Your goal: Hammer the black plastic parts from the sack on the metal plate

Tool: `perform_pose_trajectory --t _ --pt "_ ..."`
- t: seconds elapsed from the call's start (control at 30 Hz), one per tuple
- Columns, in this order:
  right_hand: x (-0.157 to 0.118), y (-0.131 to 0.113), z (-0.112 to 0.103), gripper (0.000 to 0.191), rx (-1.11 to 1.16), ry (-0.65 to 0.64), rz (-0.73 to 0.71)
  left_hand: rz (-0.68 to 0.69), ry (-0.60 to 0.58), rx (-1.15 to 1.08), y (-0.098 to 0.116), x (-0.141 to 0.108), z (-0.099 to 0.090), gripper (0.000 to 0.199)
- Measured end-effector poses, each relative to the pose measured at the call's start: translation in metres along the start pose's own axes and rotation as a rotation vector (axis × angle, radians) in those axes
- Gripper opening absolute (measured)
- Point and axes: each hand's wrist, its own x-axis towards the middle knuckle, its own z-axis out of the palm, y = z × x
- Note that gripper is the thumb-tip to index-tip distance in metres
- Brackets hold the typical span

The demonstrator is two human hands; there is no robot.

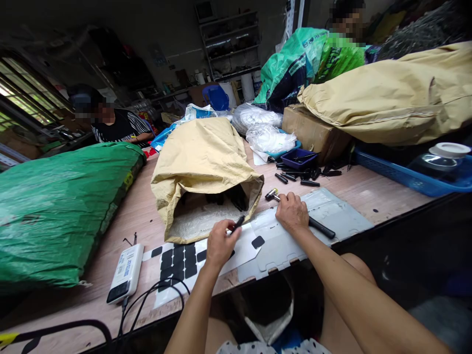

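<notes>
My left hand pinches a short black rod-like piece in front of a cream woven sack. The sack lies on its side, its mouth towards me, with dark pieces inside that I cannot make out. Closed around the shaft of a small hammer is my right hand; the head points away from me and the black grip lies towards the right. Beneath the hammer is a grey-white plate. A white sheet with black rounded-square stickers lies left of and under my left hand.
Several black pieces lie behind the hammer, near a purple tray and a cardboard box. A green sack and a power bank with cables are at left. A blue basket stands right. Two people are beyond.
</notes>
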Motion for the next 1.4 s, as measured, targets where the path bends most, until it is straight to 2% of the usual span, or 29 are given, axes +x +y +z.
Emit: perform_pose_trajectory --t 0.1,0.23,0.4,0.53,0.67,0.73,0.83,0.93,1.07,1.23,1.4 --pt "-0.001 0.0 0.0 0.027 -0.005 0.002 0.0 0.105 -0.105 -0.045 0.0 -0.016 0.013 0.009" --pt "-0.002 0.0 0.002 0.027 -0.015 0.011 -0.004 0.102 -0.07 -0.089 -0.001 -0.016 0.027 0.012" --pt "0.001 0.003 0.002 0.029 -0.003 -0.015 -0.01 0.07 -0.065 -0.079 -0.003 -0.013 0.031 0.016" --pt "0.002 0.013 -0.01 0.033 0.115 -0.09 0.05 0.052 -0.068 -0.098 -0.005 -0.014 0.031 0.014" --pt "-0.02 0.021 -0.024 0.037 0.37 0.032 0.152 0.035 -0.052 -0.128 -0.004 -0.014 0.03 0.013" --pt "-0.039 0.018 -0.027 0.037 0.522 0.061 0.109 0.025 -0.051 -0.132 -0.002 -0.015 0.029 0.016" --pt "-0.066 0.007 -0.027 0.035 0.687 0.03 0.001 0.02 -0.058 -0.129 -0.001 -0.015 0.028 0.016" --pt "-0.086 -0.009 -0.027 0.035 0.76 0.008 -0.053 0.021 -0.061 -0.138 -0.001 -0.015 0.027 0.014" --pt "-0.097 -0.029 -0.03 0.037 0.808 -0.011 -0.158 0.036 -0.058 -0.159 -0.003 -0.015 0.028 0.015" --pt "-0.108 -0.044 -0.036 0.043 0.78 -0.045 -0.306 0.036 -0.046 -0.189 -0.005 -0.015 0.03 0.012" --pt "-0.116 -0.048 -0.037 0.047 0.543 -0.053 -0.382 0.014 -0.036 -0.201 -0.005 -0.015 0.031 0.009"
